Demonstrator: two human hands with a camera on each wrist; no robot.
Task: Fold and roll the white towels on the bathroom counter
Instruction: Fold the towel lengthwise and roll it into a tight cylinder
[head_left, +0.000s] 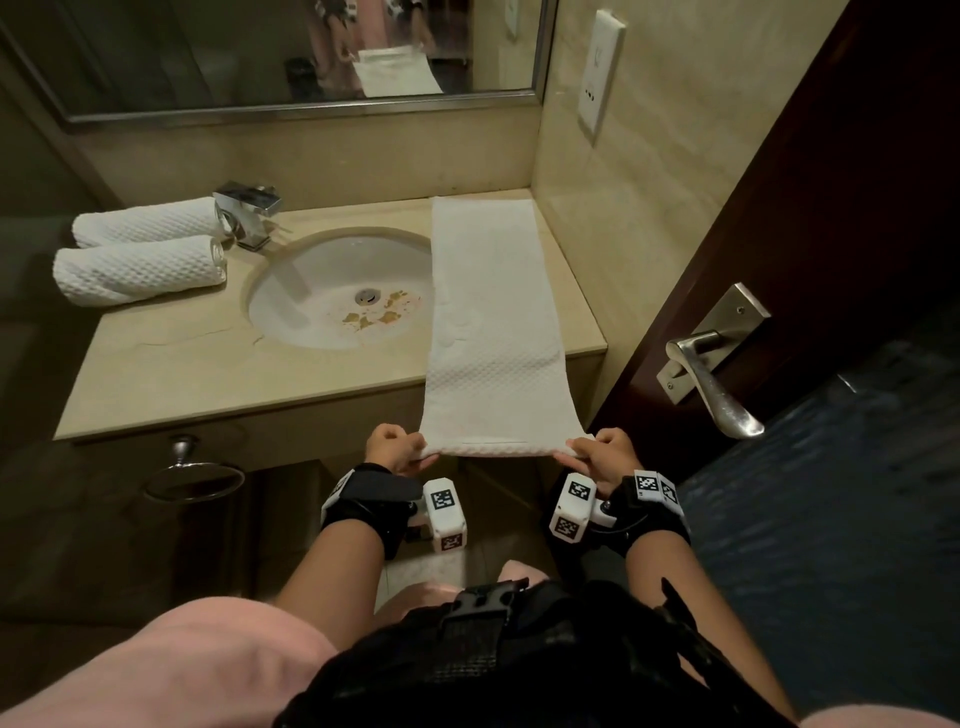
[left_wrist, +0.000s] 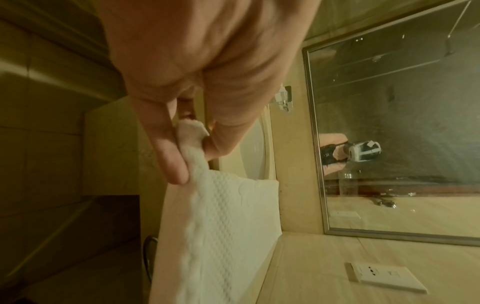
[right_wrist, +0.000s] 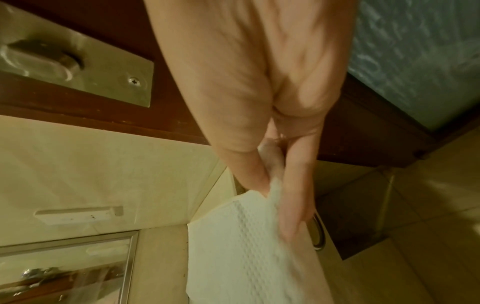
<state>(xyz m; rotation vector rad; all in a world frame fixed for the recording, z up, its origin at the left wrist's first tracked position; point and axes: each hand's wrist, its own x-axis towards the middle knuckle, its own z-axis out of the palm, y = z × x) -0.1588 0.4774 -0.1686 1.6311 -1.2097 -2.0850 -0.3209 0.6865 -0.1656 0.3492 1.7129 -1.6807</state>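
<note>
**Long folded towel held at its near end, two rolls parked left**

Head view: folded towel (head_left: 488, 312) is a long narrow strip running from the back wall, right of center frame, down over the counter (head_left: 197, 374) front edge; far part lies flat on the counter just right of the sink (head_left: 311, 291), its left edge overlapping the basin rim; near end hangs off the edge, held up in the air at lower center.

Left hand (head_left: 396, 448) pinches the near-left corner, fingers curled around it; left wrist view confirms: thumb and fingers (left_wrist: 168, 156) clamped on a bunched corner of the waffle-weave cloth (left_wrist: 221, 236); right hand (head_left: 602, 453) pinches the near-right corner the same way; right wrist view is blurred, but the fingers (right_wrist: 296, 195) are closed on the towel edge (right_wrist: 233, 246); near edge is pulled fairly straight between the two hands.

Two rolled towels at left of frame, lying side by side and touching, both on the counter left of the faucet (head_left: 249, 213): rear roll (head_left: 148, 221) with its end against the faucet base, front roll (head_left: 137, 267) just in front of it.

Rest: mirror (head_left: 291, 57) across the upper frame, reflecting the towel; wall socket plate (head_left: 602, 73) upper right; dark door with metal door handle (head_left: 711, 374) at right; towel ring (head_left: 192, 480) under the counter, lower left; brown stains near the sink drain.
</note>
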